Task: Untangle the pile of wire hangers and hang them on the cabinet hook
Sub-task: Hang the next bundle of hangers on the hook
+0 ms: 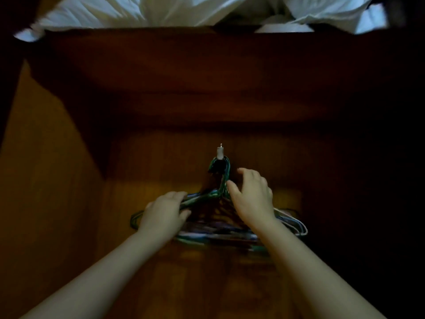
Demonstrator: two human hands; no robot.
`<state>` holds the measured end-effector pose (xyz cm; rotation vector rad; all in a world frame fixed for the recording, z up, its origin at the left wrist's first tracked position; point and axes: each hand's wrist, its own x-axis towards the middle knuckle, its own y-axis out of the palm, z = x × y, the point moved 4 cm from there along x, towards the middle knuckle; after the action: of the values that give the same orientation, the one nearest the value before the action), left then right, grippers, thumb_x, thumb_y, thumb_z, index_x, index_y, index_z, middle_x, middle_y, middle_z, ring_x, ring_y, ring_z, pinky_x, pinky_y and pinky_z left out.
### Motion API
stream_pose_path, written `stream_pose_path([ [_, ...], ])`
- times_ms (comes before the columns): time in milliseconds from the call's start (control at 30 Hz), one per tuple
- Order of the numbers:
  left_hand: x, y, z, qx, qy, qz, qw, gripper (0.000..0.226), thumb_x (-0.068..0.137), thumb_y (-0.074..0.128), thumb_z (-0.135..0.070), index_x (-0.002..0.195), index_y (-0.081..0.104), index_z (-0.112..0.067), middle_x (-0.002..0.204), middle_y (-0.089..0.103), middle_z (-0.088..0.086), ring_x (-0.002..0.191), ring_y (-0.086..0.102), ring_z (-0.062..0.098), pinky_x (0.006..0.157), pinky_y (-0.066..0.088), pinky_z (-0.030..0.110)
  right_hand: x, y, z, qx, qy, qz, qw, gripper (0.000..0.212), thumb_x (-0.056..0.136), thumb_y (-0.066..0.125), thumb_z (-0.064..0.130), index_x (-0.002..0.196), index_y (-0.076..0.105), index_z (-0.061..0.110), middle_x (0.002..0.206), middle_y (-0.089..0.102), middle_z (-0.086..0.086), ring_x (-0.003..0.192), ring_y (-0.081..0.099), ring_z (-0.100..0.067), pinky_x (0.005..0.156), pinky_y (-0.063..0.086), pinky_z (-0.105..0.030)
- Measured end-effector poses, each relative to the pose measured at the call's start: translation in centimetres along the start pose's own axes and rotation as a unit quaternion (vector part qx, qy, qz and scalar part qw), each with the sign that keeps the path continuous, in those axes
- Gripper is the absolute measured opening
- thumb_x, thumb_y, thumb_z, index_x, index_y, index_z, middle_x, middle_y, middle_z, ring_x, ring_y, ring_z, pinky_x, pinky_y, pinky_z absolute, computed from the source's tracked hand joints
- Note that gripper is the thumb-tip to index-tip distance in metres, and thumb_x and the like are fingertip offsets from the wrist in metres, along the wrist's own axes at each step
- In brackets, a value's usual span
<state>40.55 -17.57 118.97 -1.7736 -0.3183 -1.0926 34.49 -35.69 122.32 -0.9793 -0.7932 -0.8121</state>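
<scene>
Dark brown wood is seen across nearly the whole view, a dimly lit cabinet panel [207,88] with a paler, warmer patch lower down, and crumpled white fabric [142,12] is seen along the top edge. A small pale cabinet hook [220,152] is fixed at the middle of the panel, and the wire hangers [213,236] are hung from it as one bunch, their curled tops gathered on the hook and their shoulders spread out below against the wood. Green, white and darker wires can be made out in the bunch, though the single hangers cannot be counted in the low light, and the bottom bars are blurred. The left shoulder of the bunch is gripped by the left hand [164,212], with green wires pinched between its thumb and curled fingers. The right hand [251,199] is held open over the right side of the bunch, its fingers spread and slightly bent, its thumb just beside the necks of the hangers below the hook. Whether its palm is pressed against the wires cannot be told. Both bare forearms are stretched up from the lower corners of the view, and pale wire ends are seen past the right wrist.
</scene>
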Motion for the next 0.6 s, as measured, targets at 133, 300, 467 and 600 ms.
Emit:
stream_pose_path([
  [133, -6.4, -3.9, -1.8, -0.060, 0.012, -0.026, 0.998, 0.035, 0.094, 0.046, -0.036, 0.127, 0.051, -0.025, 0.120, 0.057, -0.004, 0.080, 0.057, 0.009, 0.078, 0.049, 0.031, -7.4, -3.5, 2.0, -0.022, 0.011, 0.035, 0.999, 0.039, 0.092, 0.046, 0.035, 0.129, 0.046, 0.024, 0.126, 0.053, 0.003, 0.118, 0.047, -0.019, 0.103, 0.033, -0.042],
  [300, -16.2, -7.2, -3.1, -0.116, -0.001, -0.007, 0.993, 0.026, 0.095, 0.045, -0.030, 0.115, 0.061, -0.021, 0.099, 0.064, -0.004, 0.077, 0.060, 0.011, 0.068, 0.052, 0.031, -16.0, -7.4, 4.4, -0.024, 0.047, 0.121, 0.991, 0.028, 0.090, 0.045, 0.032, 0.116, 0.054, 0.028, 0.092, 0.066, 0.006, 0.088, 0.060, -0.017, 0.100, 0.038, -0.044],
  [467, -25.0, -9.0, -3.5, -0.120, -0.038, 0.034, 0.991, 0.027, 0.095, 0.047, -0.023, 0.118, 0.061, -0.020, 0.103, 0.066, -0.003, 0.084, 0.061, 0.010, 0.067, 0.048, 0.021, -24.0, -10.3, 6.2, 0.022, 0.049, 0.186, 0.981, 0.026, 0.094, 0.042, 0.030, 0.115, 0.057, 0.025, 0.087, 0.058, 0.011, 0.088, 0.060, -0.014, 0.099, 0.042, -0.044],
  [600, -32.7, -10.4, -4.7, -0.102, -0.068, 0.060, 0.991, 0.027, 0.094, 0.048, -0.022, 0.116, 0.063, -0.018, 0.107, 0.066, 0.000, 0.091, 0.061, 0.014, 0.074, 0.045, 0.024, -31.6, -11.5, 6.1, 0.051, 0.047, 0.229, 0.971, 0.029, 0.095, 0.043, 0.030, 0.118, 0.058, 0.021, 0.094, 0.065, 0.006, 0.086, 0.063, -0.012, 0.094, 0.048, -0.042],
])
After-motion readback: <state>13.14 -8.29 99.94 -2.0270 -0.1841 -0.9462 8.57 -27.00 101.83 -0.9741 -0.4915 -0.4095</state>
